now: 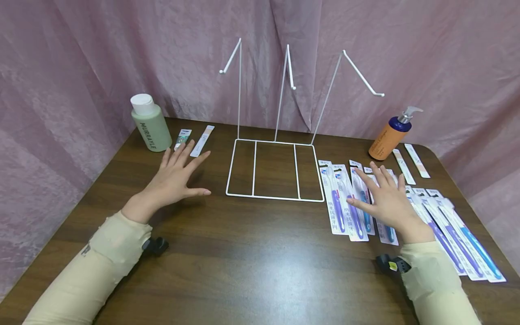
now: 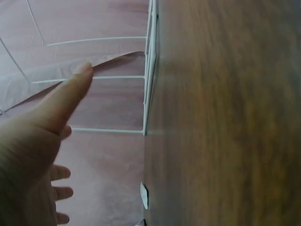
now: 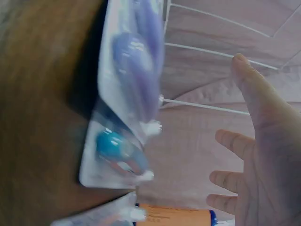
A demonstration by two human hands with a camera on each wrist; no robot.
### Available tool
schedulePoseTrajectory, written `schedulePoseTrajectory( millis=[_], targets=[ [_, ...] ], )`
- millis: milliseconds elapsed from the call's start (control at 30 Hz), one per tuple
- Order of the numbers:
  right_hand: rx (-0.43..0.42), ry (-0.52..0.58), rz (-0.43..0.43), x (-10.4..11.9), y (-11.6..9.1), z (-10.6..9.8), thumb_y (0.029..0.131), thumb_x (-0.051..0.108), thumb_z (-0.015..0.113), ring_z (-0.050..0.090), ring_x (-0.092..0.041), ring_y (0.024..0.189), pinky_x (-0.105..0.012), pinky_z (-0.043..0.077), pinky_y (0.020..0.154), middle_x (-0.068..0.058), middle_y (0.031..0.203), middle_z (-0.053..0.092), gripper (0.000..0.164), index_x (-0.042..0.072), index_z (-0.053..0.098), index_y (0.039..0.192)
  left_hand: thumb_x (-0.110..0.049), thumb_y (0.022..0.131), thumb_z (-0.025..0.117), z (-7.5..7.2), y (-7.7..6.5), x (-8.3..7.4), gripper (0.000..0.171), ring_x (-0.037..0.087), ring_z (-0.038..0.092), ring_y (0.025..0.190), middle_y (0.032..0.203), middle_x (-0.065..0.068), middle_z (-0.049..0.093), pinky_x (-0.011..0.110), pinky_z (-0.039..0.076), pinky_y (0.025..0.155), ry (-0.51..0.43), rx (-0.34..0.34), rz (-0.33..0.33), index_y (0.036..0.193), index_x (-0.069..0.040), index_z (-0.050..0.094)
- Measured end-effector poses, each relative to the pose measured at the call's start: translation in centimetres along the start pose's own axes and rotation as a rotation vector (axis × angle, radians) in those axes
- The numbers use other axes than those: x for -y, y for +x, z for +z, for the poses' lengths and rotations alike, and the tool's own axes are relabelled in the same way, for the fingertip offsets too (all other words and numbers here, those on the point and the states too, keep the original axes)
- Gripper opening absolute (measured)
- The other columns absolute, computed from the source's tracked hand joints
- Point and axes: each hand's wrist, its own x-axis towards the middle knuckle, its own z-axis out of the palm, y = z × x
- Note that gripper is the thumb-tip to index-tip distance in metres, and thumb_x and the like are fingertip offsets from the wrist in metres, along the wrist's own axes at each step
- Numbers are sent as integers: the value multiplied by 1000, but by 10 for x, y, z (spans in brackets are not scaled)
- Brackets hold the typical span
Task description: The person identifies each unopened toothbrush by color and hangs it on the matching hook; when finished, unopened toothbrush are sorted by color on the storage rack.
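My left hand (image 1: 171, 179) is over the left part of the table with fingers spread and thumb out, holding nothing. Just past its fingertips lie a small green-and-white tube (image 1: 183, 139) and a slim white packet (image 1: 202, 141). My right hand (image 1: 389, 205), also spread and holding nothing, is above packaged toothbrushes (image 1: 337, 198) and partly hides some of them. More toothbrush packs (image 1: 451, 239) fan out to its right. In the right wrist view, purple and blue toothbrush handles (image 3: 136, 70) show through clear blisters beside the hand. Between both hands stands a white wire rack (image 1: 276, 197) with three upright hooks.
A green bottle (image 1: 152, 128) with a white cap stands at the back left. At the back right is an orange pump bottle (image 1: 387, 140), with two slim white packets (image 1: 416, 161) beside it. A pink curtain (image 1: 195, 58) hangs behind the brown wooden table (image 1: 260, 253).
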Motion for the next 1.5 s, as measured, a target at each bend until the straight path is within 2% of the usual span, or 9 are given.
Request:
schedulePoseTrajectory(
  millis=[200,333,533,633,833,1000,1367,1433,1500],
  targets=[
    [14,-5,-6,0,-6,-18,83,62,61,21,-55,139,-75,12,106,-28,156,18,89,16,28,152,-50,71,79,0,5,-1,95,43,18,145,160,19,17,64,13,114,-112,-62,54,150,-26,32],
    [65,14,4,-2,-11,-34,83,61,62,28,-57,134,-74,25,101,-31,154,22,89,12,30,151,-41,70,83,2,11,-3,88,43,29,140,156,18,29,64,20,110,-210,-93,84,145,-23,41],
    [133,62,41,-8,-25,-52,84,60,62,30,-58,131,-74,29,96,-31,152,25,90,10,28,151,-35,72,84,7,19,-9,77,41,34,138,151,16,38,64,22,108,-331,-80,87,139,-17,50],
    [110,75,37,-16,-34,-56,84,55,65,33,-57,129,-75,29,95,-32,149,31,87,9,31,150,-33,73,83,11,23,-12,73,41,34,138,150,16,40,64,21,109,-379,-62,89,137,-17,52],
    [-11,132,14,-35,-53,-61,85,41,71,44,-53,119,-72,35,88,-32,138,45,74,8,41,144,-28,72,85,23,31,-15,68,37,40,135,144,17,47,63,23,110,-451,-46,122,132,-14,56],
    [-53,163,54,-50,-64,-59,84,37,72,51,-55,106,-71,39,79,-34,133,48,71,6,44,142,-29,71,85,30,36,-17,64,34,42,133,140,15,51,62,24,109,-470,-32,134,128,-14,59],
    [-48,226,188,-94,-86,-43,89,28,69,52,-60,99,-64,42,71,-41,121,50,64,-8,44,136,-33,74,83,40,36,-19,61,36,41,134,140,15,51,63,24,107,-428,34,112,127,-14,61],
    [-51,260,219,-104,-90,-39,89,27,69,65,-34,92,-47,48,73,-40,121,51,64,-8,43,136,-33,73,83,41,36,-18,60,37,41,133,139,15,51,62,24,107,-421,34,112,126,-13,61],
    [-44,277,249,-112,-92,-36,91,27,67,63,-30,93,-45,46,76,-40,122,49,65,-9,41,138,-34,74,83,42,36,-17,60,36,42,133,139,15,52,62,25,107,-416,38,112,126,-13,62]
  ],
)
